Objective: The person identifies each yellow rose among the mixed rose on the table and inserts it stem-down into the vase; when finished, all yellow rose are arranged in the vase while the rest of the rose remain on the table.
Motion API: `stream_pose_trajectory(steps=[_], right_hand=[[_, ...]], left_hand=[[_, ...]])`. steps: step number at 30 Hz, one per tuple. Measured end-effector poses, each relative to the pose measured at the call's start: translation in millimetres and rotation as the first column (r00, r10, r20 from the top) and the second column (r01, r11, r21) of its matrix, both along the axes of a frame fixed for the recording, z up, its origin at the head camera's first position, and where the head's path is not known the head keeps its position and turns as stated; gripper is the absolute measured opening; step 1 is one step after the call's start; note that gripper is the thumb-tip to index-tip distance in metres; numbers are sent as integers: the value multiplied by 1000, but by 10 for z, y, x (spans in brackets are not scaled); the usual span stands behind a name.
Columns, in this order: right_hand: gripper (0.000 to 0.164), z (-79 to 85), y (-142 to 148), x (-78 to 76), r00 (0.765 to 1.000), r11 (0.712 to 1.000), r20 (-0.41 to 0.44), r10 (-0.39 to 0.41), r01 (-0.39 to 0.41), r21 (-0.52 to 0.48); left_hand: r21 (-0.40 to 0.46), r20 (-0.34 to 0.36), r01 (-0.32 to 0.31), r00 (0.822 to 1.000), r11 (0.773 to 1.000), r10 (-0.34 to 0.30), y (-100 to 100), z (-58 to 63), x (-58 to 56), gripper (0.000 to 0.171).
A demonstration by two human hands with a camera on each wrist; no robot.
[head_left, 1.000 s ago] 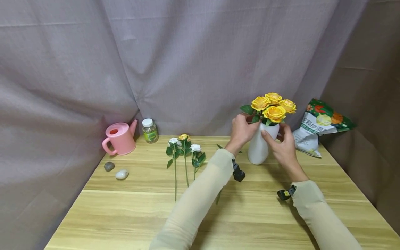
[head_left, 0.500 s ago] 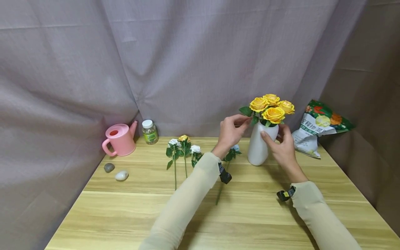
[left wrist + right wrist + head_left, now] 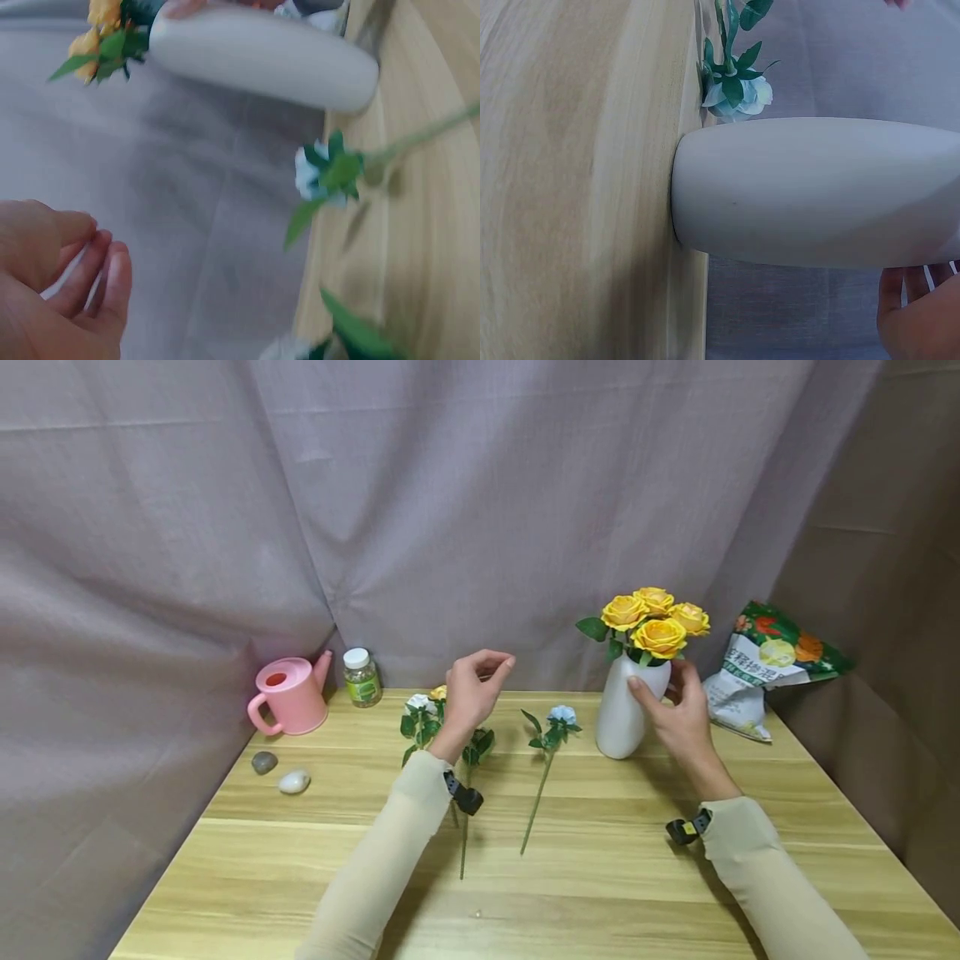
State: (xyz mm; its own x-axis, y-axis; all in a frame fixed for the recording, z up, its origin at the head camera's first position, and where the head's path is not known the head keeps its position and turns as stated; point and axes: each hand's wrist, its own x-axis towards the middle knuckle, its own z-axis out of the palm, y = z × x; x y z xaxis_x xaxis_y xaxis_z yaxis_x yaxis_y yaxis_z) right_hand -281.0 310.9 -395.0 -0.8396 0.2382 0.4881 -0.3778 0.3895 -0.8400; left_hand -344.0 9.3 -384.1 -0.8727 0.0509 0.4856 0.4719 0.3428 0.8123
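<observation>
Near its top, my right hand [image 3: 678, 718] grips a white vase [image 3: 621, 718] that stands upright on the table. Several yellow roses [image 3: 660, 637] with green leaves stick up from the vase's mouth. My left hand [image 3: 472, 691] hovers to the left, above the table's back part, fingers loosely bent and nothing between them; the left wrist view confirms this hand [image 3: 71, 281] holds nothing. Between hand and vase, a light blue rose [image 3: 562, 717] lies on the table. Below and behind my left hand lie more roses, including a white rose [image 3: 418, 703], partly hidden by that arm.
A pink watering can [image 3: 291, 697] and a white-lidded jar [image 3: 363, 681] stand at the back left. In front of the can lie a grey stone [image 3: 264, 762] and a white stone [image 3: 294, 782]. A green-and-white bag [image 3: 765, 660] leans at the right, against the curtain.
My left hand has left the rose leaves at the vase and moved left, over the loose roses. The blue rose now shows fully. My right hand keeps its grip on the vase.
</observation>
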Motion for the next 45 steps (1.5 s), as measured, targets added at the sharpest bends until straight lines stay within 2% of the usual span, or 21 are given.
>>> stream_pose_trajectory(steps=[8,13,17,22,28,37,45], right_hand=[[55,2,15,-8,1000,1000,0,-7,7,-4],[56,9,3,-5,1000,1000,10,-19,19,4],[55,20,5,3,1000,1000,1,-14,14,-3],[53,24,1,18,1000,1000,-18,-10,10,-3],[52,9,-12,-7,1000,1000,-20,-6,6,-10],[54,0,-3,0,1000,1000,6,-18,18,-6],[58,-3,-10,0,1000,1000,5,-1,1,1]], left_hand=[[-72,66,-86,994,994,90,-613,-260,32,18],[-164,130,-149,977,975,171,-902,-464,60,15],[-226,189,-150,963,963,194,-1035,-562,79,11],[-259,209,-95,966,961,152,-1056,-587,106,7],[-354,172,-80,974,932,149,-1003,-622,150,5],[-414,224,-71,958,907,177,-948,-683,173,6],[-322,359,-31,921,946,152,-915,-771,173,10]])
